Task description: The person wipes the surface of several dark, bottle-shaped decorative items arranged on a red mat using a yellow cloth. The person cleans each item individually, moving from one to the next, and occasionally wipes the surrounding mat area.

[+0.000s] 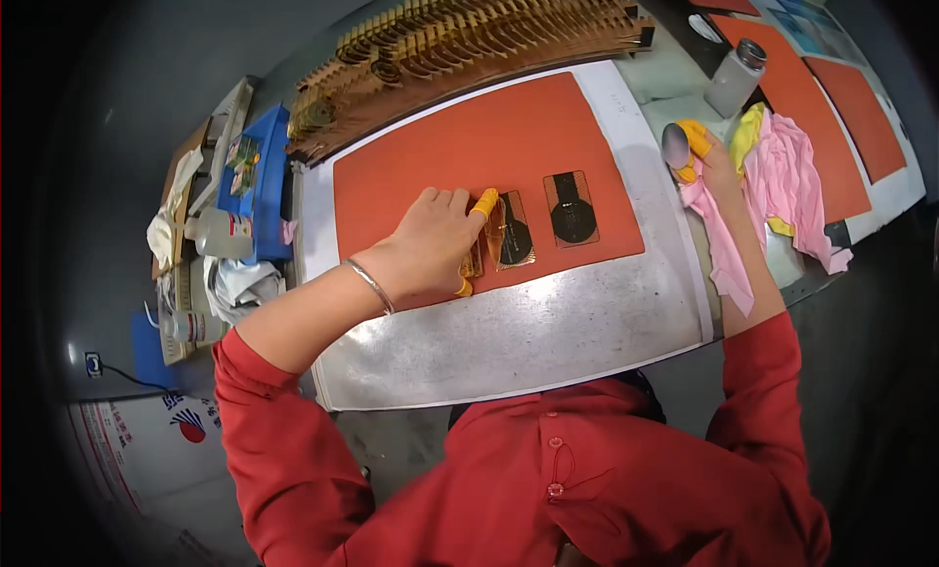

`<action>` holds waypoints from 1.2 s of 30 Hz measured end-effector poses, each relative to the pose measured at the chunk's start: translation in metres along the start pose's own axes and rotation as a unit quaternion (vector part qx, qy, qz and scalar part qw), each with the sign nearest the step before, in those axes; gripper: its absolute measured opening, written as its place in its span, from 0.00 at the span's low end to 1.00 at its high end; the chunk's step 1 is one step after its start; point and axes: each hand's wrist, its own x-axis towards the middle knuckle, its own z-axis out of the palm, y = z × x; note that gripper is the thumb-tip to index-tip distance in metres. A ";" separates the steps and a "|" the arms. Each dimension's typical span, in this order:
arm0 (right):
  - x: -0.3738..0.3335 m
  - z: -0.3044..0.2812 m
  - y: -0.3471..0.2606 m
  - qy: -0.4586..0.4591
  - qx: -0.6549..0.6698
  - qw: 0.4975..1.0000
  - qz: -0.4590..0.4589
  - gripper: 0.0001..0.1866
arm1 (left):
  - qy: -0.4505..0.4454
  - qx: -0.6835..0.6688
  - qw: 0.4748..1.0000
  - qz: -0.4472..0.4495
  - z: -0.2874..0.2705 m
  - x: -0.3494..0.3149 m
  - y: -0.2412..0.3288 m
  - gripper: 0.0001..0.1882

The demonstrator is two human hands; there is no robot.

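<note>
My left hand [430, 236], with yellow finger covers, is bent over a small gold plate [475, 262] on the orange mat [421, 156]. Its index finger and thumb are at opposite ends of that plate, which the hand mostly hides. Touching or overlapping it on the right is a black-and-gold rectangular plate [514, 232] with a round black shape. A similar plate [572, 211] lies flat farther right. My right hand [719, 171], also in yellow finger covers, is closed around an object with a round grey end [676, 145]. A pink cloth [722, 249] hangs beneath that hand.
A rack of many gold-brown pieces [469, 58] runs along the far side. A grey bottle with a dark cap [736, 78] stands beyond my right hand, near another pink cloth [792, 190]. At left are a blue tray [271, 181] and a translucent bottle [223, 234].
</note>
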 end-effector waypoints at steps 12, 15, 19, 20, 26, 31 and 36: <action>-0.005 -0.008 0.003 0.064 -0.031 0.997 0.007 0.11 | 0.088 -0.003 0.994 -0.067 0.046 -0.063 -0.035 0.50; -0.006 0.004 0.007 0.185 -0.014 0.981 0.052 0.12 | 0.050 -0.058 0.994 -0.080 0.056 -0.073 -0.051 0.54; -0.002 -0.025 0.033 0.166 -0.117 0.979 0.033 0.11 | 0.071 -0.096 0.991 -0.057 0.089 -0.088 -0.073 0.61; 0.000 -0.030 0.025 0.157 -0.136 0.978 0.026 0.10 | 0.158 -0.149 0.976 -0.026 0.103 -0.079 -0.081 0.62; 0.003 0.029 0.009 0.112 -0.081 0.989 0.057 0.09 | 0.321 -0.234 0.912 -0.099 0.076 -0.078 -0.038 0.42; -0.055 0.150 -0.031 -0.026 -0.053 0.996 0.072 0.06 | 0.462 -0.401 0.791 -0.019 0.042 -0.044 0.022 0.37; -0.073 0.201 -0.029 -0.005 -0.012 0.998 0.061 0.07 | 0.529 -0.369 0.763 0.041 -0.011 -0.031 0.076 0.38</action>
